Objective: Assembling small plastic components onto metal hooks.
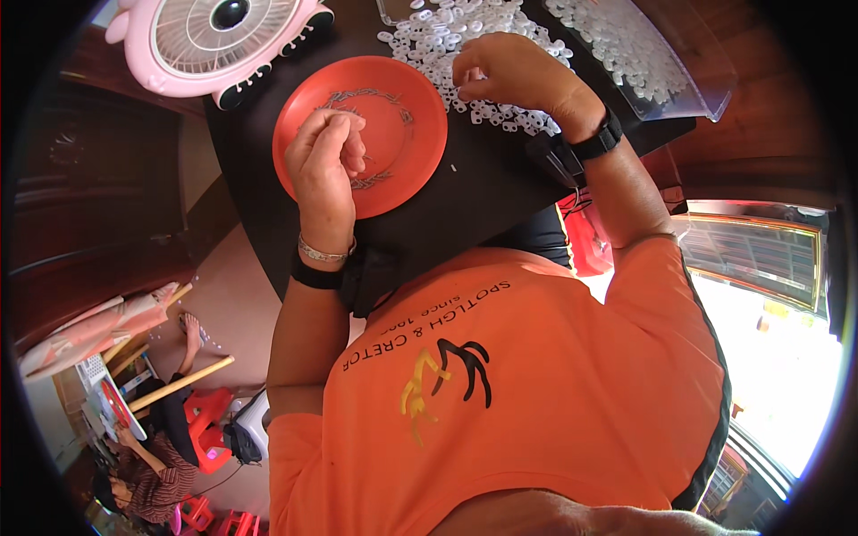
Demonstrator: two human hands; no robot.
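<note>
A round red-orange plate (pixel 427 134) lies on the dark table, with thin grey metal pins (pixel 380 179) scattered in a ring inside it. My left hand (pixel 326 174) is above the plate's left side, thumb and fingers drawn together in a pinch. What it holds, if anything, is too small to make out. To the right, my right hand (pixel 518 76) hovers at a heap of small white plastic pieces with holes (pixel 438 40). Its fingers are curled toward the thumb, and whatever lies between the tips cannot be made out.
A pink fan (pixel 170 54) stands at the far left. Past my right hand is a clear plastic tray (pixel 706 105) with more white pieces. One tiny pale bit (pixel 453 168) lies on the black tabletop (pixel 483 192). Another person (pixel 161 478) sits at lower left near red stools.
</note>
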